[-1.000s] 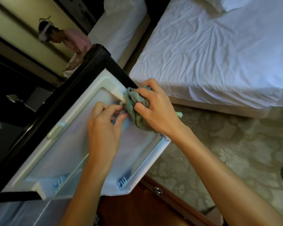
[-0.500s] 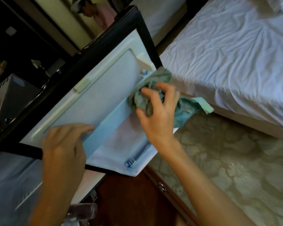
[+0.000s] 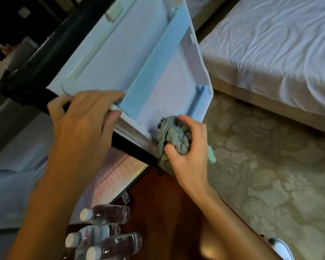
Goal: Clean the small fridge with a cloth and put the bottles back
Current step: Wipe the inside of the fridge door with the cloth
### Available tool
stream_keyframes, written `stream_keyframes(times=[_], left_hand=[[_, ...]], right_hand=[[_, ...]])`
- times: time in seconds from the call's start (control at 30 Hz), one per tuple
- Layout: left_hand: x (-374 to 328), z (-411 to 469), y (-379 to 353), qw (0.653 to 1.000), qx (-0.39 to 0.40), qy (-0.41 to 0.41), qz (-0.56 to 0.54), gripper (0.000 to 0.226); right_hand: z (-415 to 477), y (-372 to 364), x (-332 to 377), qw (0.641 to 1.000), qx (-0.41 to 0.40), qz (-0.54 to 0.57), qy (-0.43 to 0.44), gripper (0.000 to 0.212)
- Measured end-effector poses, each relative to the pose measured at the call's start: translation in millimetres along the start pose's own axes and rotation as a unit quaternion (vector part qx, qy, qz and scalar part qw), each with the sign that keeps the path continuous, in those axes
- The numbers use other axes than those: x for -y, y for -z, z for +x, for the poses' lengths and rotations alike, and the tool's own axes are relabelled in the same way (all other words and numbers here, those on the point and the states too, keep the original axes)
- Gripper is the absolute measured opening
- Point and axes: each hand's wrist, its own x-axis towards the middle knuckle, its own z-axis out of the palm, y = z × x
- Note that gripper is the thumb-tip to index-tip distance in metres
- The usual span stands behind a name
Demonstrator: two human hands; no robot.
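Head view: left hand (image 3: 83, 124) gripped the open fridge door (image 3: 139, 53) by its near edge, fingers curled over it. Right hand (image 3: 188, 152) at frame centre, fingers clamped on the balled green cloth (image 3: 174, 136), which pressed against the door's lower corner. Three bottles (image 3: 101, 233) lay at bottom left.

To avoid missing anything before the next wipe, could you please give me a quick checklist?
1. Steadying: left hand grips the door by its edge: ok.
2. Right hand grips the bunched cloth: ok.
3. Contact: cloth touches the door's near corner: ok.
4. Door shelf holds no bottle: ok.
5. Three bottles lie below the door, apart from it, caps on: ok.
6. Door lining free of dirt: cannot tell.
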Motion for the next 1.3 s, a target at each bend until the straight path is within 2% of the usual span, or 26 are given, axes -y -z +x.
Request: stream_keyframes(times=[0.13,0.3,0.4,0.5,0.6,0.73,0.8,0.87,1.0,1.17,1.3], left_hand=[[10.3,-0.4,2.3,0.999,-0.013,-0.013,-0.031,0.029],[30.7,-4.6,7.9,0.995,-0.077,-0.063,0.026,0.028],[46.3,0.5,15.8,0.993,-0.111,-0.03,0.021,0.035],[57.6,7.4,24.7,0.993,-0.109,-0.027,0.026,0.031],[59.7,12.0,26.4,0.99,-0.109,-0.062,0.06,0.027],[63.4,15.0,25.4,0.987,-0.113,-0.072,0.086,0.023],[62.4,14.8,24.2,0.986,-0.111,-0.068,0.107,0.024],[58.7,14.4,21.5,0.983,-0.105,-0.062,0.136,0.026],[53.3,13.7,16.5,0.979,-0.093,-0.054,0.172,0.025],[50.7,14.1,13.8,0.965,-0.091,-0.061,0.239,0.024],[53.2,18.1,7.1,0.954,-0.069,-0.084,0.278,0.026]], right_hand=[[0.8,-9.8,9.9,1.0,-0.017,0.018,-0.009,0.061],[0.0,-15.3,36.3,0.988,-0.053,-0.015,0.142,0.052],[0.5,-26.9,45.2,0.98,-0.062,-0.03,0.188,0.054],[3.5,-42.5,45.2,0.968,-0.046,-0.062,0.24,0.054],[11.5,-58.4,39.4,0.936,-0.059,-0.133,0.32,0.048],[23.2,-78.8,32.0,0.859,-0.124,-0.229,0.441,0.025],[25.6,-87.1,31.4,0.836,-0.152,-0.248,0.465,0.011],[26.1,-94.3,31.8,0.824,-0.164,-0.262,0.475,0.008],[26.4,-104.2,29.4,0.827,-0.139,-0.303,0.452,0.029],[26.4,-99.5,32.6,0.877,-0.022,-0.268,0.397,0.073],[33.5,-93.8,33.1,0.885,0.027,-0.261,0.385,0.08]])
